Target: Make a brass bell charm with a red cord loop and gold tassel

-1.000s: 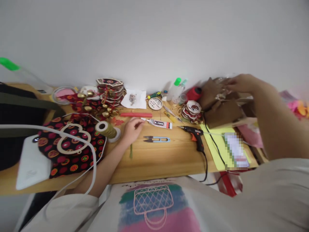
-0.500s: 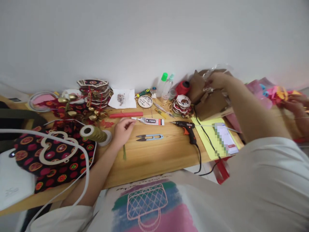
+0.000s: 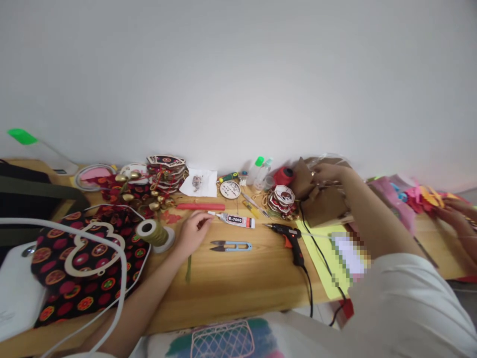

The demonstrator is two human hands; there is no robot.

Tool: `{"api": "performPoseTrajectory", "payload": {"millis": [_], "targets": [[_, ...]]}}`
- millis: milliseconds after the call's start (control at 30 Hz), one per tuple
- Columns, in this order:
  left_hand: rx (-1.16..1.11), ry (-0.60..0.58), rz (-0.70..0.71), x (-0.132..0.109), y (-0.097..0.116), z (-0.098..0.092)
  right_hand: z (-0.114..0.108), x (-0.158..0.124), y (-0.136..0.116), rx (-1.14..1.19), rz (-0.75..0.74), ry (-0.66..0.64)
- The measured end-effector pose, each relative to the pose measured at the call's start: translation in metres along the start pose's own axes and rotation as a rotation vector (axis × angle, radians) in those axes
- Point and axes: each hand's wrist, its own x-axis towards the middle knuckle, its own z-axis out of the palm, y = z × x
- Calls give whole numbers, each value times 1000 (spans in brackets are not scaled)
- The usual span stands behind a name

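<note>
My left hand [image 3: 191, 231] rests on the wooden table [image 3: 242, 278] with its fingers curled together, their tips at the nozzle of a B-7000 glue tube [image 3: 236, 219]. A thin green strip [image 3: 188, 268] runs out from under its palm. What the fingers pinch is hidden. My right hand [image 3: 328, 173] reaches to the back right, closed on a clear plastic wrapper [image 3: 325, 158] on top of brown paper bags [image 3: 323, 209].
Blue snips [image 3: 231, 245], a plugged-in glue gun [image 3: 289, 234] and a yellow sheet [image 3: 319, 248] lie in front. A gold thread spool [image 3: 152, 231], patterned fabric [image 3: 74, 278] and a white cable [image 3: 121, 278] sit at left. Another person's hands [image 3: 460, 223] work at the far right.
The view has tilted up and the table sits lower in frame. My right hand stays at the brown bags, my left hand by the glue tube.
</note>
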Motion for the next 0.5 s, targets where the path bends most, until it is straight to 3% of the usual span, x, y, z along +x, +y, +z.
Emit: {"api": "performPoseTrajectory", "payload": {"millis": [300,500], "targets": [[4,-25,8,-1,1,0,-28,-63,0,551,-59,121],[17,-29,13,-1,0,0,-29,-71,0,665,21,164]]}}
